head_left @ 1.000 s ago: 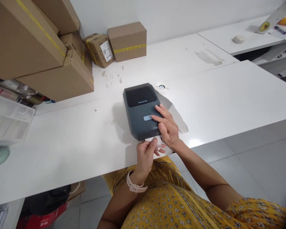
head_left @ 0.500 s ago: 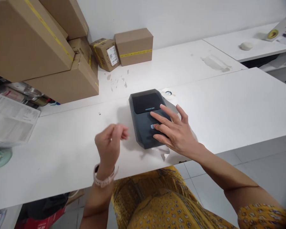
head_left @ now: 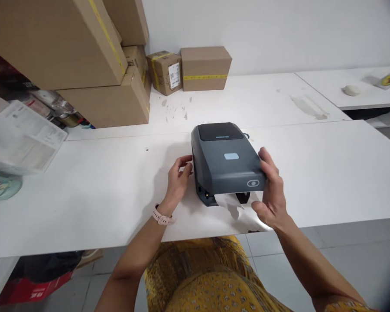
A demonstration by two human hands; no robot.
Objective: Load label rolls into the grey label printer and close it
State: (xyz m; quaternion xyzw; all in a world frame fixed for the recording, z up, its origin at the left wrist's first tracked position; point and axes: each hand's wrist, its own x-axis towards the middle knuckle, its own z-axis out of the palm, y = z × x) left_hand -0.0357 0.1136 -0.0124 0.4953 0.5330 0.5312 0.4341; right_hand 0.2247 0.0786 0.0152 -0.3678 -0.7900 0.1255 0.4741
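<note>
A dark grey printer-like device [head_left: 214, 160] stands on the white table, its lid raised at the front edge. On top are a black panel and a light blue button [head_left: 231, 156]. A torn white paper strip [head_left: 228, 203] sticks out under the lid. My left hand [head_left: 179, 177] is at the device's left side, fingers curled with a gap to the thumb, holding nothing. My right hand [head_left: 271, 193] is at the right front corner, fingers against the lid's side and thumb apart below; its grip on the lid is loose.
Cardboard boxes [head_left: 97, 102] are stacked at the back left, with two smaller boxes [head_left: 206, 69] by the wall. A plastic-wrapped package [head_left: 26, 138] and a green container [head_left: 3, 186] lie far left. A yellow tape roll [head_left: 388, 80] is far right.
My right hand has moved off the top to the device's right front corner. My left hand has come to its left side. The lid's front edge has risen, and the view has shifted.
</note>
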